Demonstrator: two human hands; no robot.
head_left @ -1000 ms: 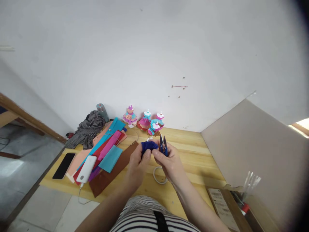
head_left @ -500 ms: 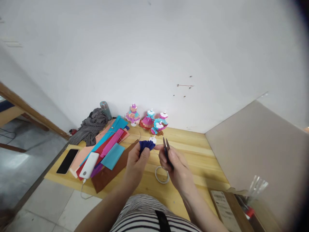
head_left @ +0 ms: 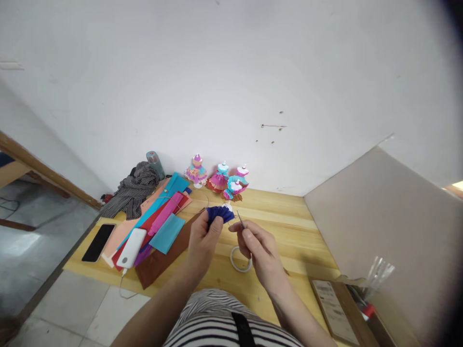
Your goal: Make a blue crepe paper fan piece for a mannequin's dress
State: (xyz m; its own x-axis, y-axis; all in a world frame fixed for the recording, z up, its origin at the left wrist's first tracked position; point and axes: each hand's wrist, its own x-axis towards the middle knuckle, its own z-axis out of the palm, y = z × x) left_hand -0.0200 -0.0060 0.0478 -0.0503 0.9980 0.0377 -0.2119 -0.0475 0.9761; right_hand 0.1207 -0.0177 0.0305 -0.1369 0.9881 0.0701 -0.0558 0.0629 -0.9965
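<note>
gripped in the left hand (head_left: pixel 204 236), blue ruffled paper (head_left: pixel 219 213) seems light, tearable, best held where bunched; right hand (head_left: pixel 261 245) grips thin tool (head_left: pixel 240 220).

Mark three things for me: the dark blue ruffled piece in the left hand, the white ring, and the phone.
Dark blue ruffled piece (head_left: pixel 221 213): head view, middle of its visible folds.
White ring (head_left: pixel 239 270): head view, near edge of its rim.
Phone (head_left: pixel 99 243): head view, middle of its dark screen.
</note>
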